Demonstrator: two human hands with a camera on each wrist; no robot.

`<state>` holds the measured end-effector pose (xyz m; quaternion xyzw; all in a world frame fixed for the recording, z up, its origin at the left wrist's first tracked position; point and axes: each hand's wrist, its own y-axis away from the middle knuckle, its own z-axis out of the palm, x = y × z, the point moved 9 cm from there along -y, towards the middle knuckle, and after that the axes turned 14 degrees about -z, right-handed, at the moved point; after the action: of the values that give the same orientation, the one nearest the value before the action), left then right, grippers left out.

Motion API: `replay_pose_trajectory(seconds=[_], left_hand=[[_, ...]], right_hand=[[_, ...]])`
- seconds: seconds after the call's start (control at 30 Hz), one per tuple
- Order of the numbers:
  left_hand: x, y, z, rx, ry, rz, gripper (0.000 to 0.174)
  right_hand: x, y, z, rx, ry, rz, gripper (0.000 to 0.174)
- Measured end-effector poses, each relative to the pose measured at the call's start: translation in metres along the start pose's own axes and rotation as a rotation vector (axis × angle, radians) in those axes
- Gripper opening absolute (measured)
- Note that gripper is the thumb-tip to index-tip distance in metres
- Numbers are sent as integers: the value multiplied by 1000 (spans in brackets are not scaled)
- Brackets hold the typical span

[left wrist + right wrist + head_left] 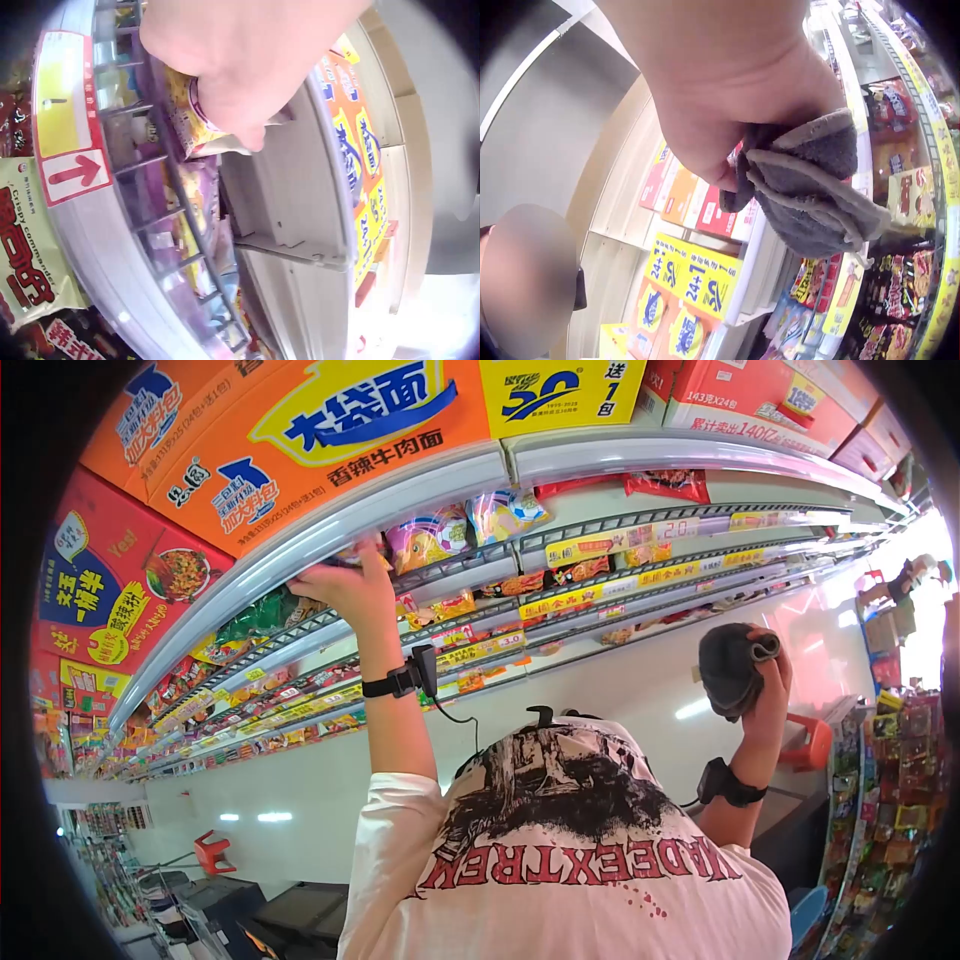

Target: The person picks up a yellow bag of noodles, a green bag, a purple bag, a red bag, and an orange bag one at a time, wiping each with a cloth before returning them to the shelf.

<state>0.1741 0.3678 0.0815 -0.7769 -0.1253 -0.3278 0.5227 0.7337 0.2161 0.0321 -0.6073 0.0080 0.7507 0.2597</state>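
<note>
The left hand (345,585) reaches in at the upper shelf (289,180). Its thumb and fingers are closed on a purple and yellow packet (193,116), which they seem to pinch near its edge; the hand covers much of this packet, so the exact hold is hard to see. The packet is behind the wire rail (182,206) of the shelf, and other purple and yellow packets (196,217) stand in a row near it. In the head view, two packets with a ball print (430,542) lie just to the right of the left hand, and red packets (668,485) lie farther right.

The right hand (770,680) is raised on the right side, well apart from the left hand. Its fingers are curled firmly around a dark grey cloth (735,670), which is bunched, with folds that come out of the grip.

Above the shelf there are a large orange box (300,450), a red box (120,585) at the left and pink-red boxes (755,405) at the right. Yellow price strips (600,545) run along the shelf fronts. A black strap (395,685) is around the left wrist. One red stool (808,743) stands at the right.
</note>
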Motion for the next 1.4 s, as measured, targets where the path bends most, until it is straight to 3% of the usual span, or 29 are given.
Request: replay_pose_trajectory(seconds=[0.03,0.07,0.17,0.2,0.4,0.53,0.63,0.77,0.9,1.0,1.13,1.23,1.4], left_hand=[[3,-1,2,-3,1,21,82],[7,2,1,-8,130,45,62],[0,11,-2,-171,5,-68,51],[-1,16,-6,-170,-28,-108,40],[-4,44,-17,-144,-291,18,41],[37,61,-32,-86,-322,62,33],[43,63,-15,-259,-240,78,31],[49,44,-6,-146,-146,114,33],[30,42,17,-272,-519,186,21],[26,41,10,-309,-357,210,15],[21,41,4,-327,-281,160,19],[20,48,17,-339,-323,25,26],[26,45,30,-362,-572,-161,36]], right_hand=[[0,-4,-9,8,-6,1,21],[-2,-7,-18,3,26,-8,21],[-18,-17,-23,-52,69,-72,21],[-19,-19,-28,-33,63,-72,21],[-12,-37,-37,-92,82,-69,25],[-8,-46,-41,-72,56,-55,21],[-2,-46,-43,-90,35,-33,21],[2,-53,-35,-147,38,-16,21],[-3,-58,-36,-192,122,-66,21],[-6,-62,-57,-109,116,-72,21],[-2,-67,-81,-47,86,-48,21],[8,-72,-90,-54,75,-27,21],[7,-83,-81,-144,170,-68,23]])
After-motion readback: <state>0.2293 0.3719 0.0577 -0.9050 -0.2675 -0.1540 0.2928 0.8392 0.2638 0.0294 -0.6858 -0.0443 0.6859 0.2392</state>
